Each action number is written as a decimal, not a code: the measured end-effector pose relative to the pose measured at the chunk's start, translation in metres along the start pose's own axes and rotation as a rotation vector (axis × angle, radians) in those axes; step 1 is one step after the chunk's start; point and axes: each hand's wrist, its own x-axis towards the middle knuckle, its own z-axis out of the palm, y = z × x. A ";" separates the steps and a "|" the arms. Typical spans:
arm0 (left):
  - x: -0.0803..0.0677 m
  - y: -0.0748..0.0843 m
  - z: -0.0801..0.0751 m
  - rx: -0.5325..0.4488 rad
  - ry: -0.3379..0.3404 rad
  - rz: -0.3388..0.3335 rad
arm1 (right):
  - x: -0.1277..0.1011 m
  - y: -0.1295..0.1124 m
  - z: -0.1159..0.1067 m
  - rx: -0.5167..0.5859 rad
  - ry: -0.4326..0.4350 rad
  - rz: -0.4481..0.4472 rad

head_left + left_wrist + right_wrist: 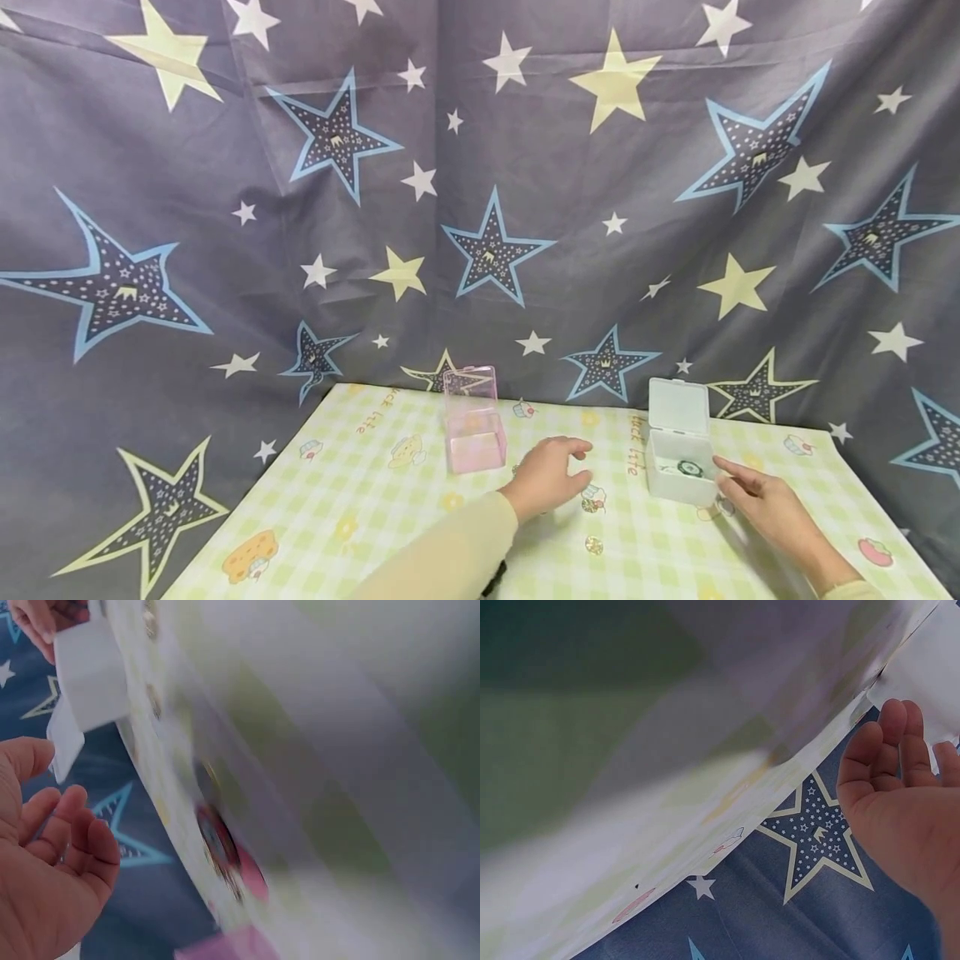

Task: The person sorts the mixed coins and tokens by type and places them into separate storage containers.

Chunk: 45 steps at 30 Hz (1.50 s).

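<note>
A white box (682, 479) with its lid raised stands at the right of the table; a dark green ring-shaped piece (690, 468) lies inside. My right hand (772, 508) is at the box's right side, fingertips right at the wall and fingers loosely extended. Left of the box, my left hand (549, 475) hovers over the cloth, thumb and fingers apart with nothing between them. A gold round piece (594, 545) and another patterned one (591, 505) lie between the hands. In the left wrist view, a dark round piece with a pink edge (217, 836) lies among other small pieces, blurred.
A clear pink box (477, 450) with its lid up stands left of my left hand. The table has a green checked cloth (300, 500) with printed food pictures. Behind it hangs a dark star-patterned curtain (525, 350).
</note>
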 end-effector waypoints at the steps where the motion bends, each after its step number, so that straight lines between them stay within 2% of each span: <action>1: -0.003 -0.004 -0.005 0.043 -0.006 0.007 | 0.000 0.000 -0.001 -0.003 -0.001 -0.003; 5: -0.014 -0.021 -0.024 0.151 -0.033 0.021 | 0.001 0.000 -0.003 -0.005 0.008 -0.015; 9: -0.026 -0.033 -0.042 0.166 -0.066 0.025 | 0.002 0.001 -0.003 -0.001 0.019 -0.022; 14: -0.041 -0.048 -0.052 0.185 -0.068 0.027 | 0.003 0.000 -0.003 -0.003 0.016 -0.019; 19: -0.051 -0.061 -0.052 0.214 -0.071 0.020 | 0.001 0.000 -0.003 -0.004 0.009 -0.017; 25: -0.054 -0.070 -0.049 0.220 -0.068 0.036 | 0.000 -0.001 -0.002 -0.004 0.009 -0.011; 30: -0.054 -0.070 -0.043 0.251 -0.080 0.046 | 0.000 0.000 0.000 -0.004 0.007 -0.012; 36: -0.051 -0.065 -0.039 0.332 -0.054 0.077 | 0.001 0.000 -0.001 0.005 -0.002 -0.011; 45: -0.045 -0.066 -0.027 0.376 -0.034 0.087 | 0.001 -0.001 0.000 0.006 -0.018 0.009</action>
